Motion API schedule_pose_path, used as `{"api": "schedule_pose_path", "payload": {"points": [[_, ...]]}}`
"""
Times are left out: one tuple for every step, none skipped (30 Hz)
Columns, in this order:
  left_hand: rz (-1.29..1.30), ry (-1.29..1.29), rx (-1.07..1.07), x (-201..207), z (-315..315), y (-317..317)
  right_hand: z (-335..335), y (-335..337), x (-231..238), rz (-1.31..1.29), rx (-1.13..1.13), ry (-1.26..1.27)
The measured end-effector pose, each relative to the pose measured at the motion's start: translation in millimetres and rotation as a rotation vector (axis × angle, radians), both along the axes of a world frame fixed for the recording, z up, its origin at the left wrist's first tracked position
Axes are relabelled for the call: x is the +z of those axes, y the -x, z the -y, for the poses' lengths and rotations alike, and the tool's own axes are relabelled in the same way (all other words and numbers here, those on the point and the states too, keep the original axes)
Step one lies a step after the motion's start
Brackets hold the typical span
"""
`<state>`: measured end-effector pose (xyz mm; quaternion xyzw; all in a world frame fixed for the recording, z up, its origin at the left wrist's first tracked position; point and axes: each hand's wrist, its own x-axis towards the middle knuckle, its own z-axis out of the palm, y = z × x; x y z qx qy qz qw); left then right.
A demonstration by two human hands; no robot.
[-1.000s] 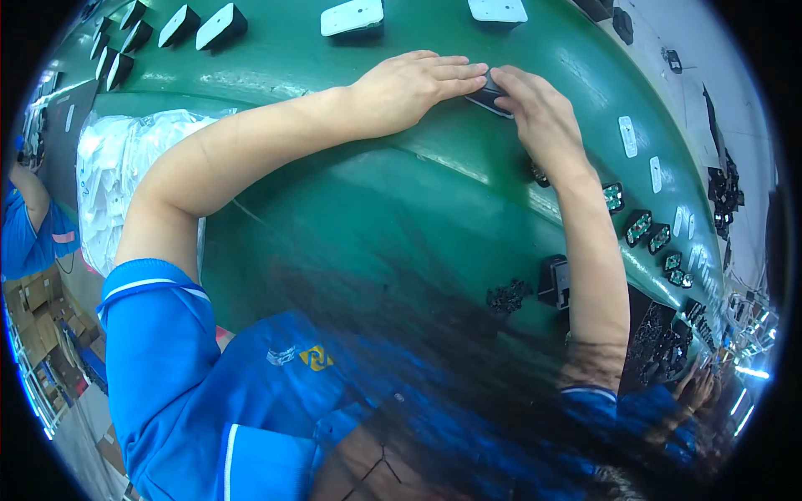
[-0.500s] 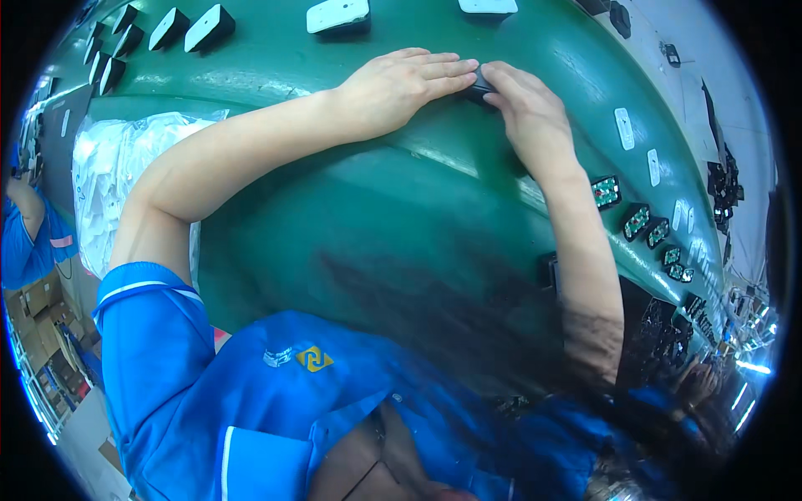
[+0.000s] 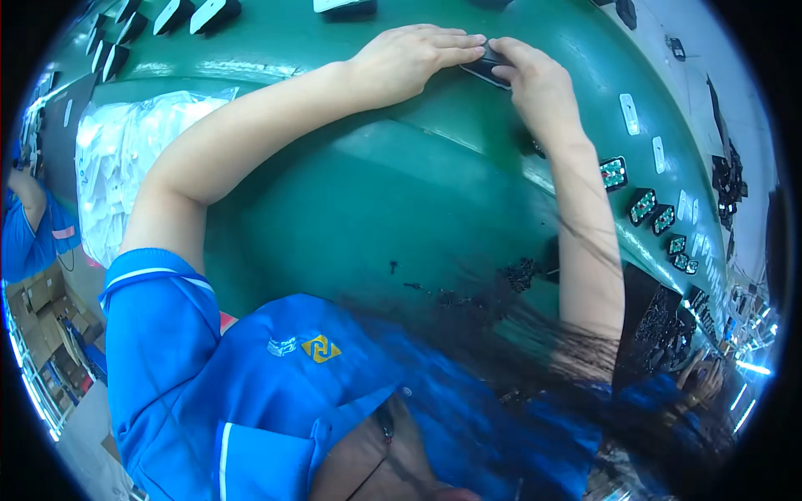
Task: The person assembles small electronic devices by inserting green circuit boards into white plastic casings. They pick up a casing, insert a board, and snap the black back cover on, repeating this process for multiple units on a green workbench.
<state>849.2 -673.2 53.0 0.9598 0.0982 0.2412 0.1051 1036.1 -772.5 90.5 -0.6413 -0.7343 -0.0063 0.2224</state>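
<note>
A small black case (image 3: 484, 70) with a pale lower edge lies at the far middle of the green table, between my hands. My left hand (image 3: 413, 63) reaches over with its fingers long and close together, their tips pressing the case's top from the left. My right hand (image 3: 543, 93) grips it from the right, thumb and fingers bent round its edge. The hands cover part of the case.
A clear bag of white parts (image 3: 113, 159) lies left. White-faced black cases (image 3: 215, 15) stand far left. To the right are white panels (image 3: 629, 114) and black housings with green circuit boards (image 3: 642, 206). Small black parts (image 3: 518, 274) lie nearby; hair hides some table.
Both hands and the case appear slightly higher in the view, as does the whole table. More of the case shows between my hands. Hair has shifted, uncovering small black parts.
</note>
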Motion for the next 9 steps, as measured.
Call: {"api": "schedule_pose_path", "payload": {"points": [[-0.018,0.005,0.01,0.7,0.4,0.2,-1.2,-0.1,8.7,-0.015,-0.023,0.084],[-0.034,0.008,0.024,1.6,-0.6,0.5,-3.6,0.0,15.7,-0.028,-0.041,0.166],[-0.05,0.011,0.037,2.8,-1.5,0.9,-5.1,-1.7,18.1,-0.064,-0.047,0.197],[-0.05,-0.009,0.035,4.4,-1.6,1.2,-5.7,-3.1,18.9,-0.052,-0.028,0.182],[-0.052,-0.027,0.03,4.6,0.4,1.3,-4.1,-4.5,16.1,-0.042,-0.011,0.169],[-0.056,-0.045,0.025,4.3,1.2,2.1,-3.5,-4.7,12.7,-0.033,0.006,0.157],[-0.059,-0.046,0.029,3.8,0.4,3.4,-3.7,-3.7,9.0,0.01,0.017,0.108],[-0.06,-0.045,0.026,3.9,0.8,4.2,-1.6,-2.1,5.6,0.054,0.023,0.063],[-0.061,-0.044,0.024,3.9,0.6,5.2,0.2,0.4,1.8,0.097,0.029,0.018]]}}
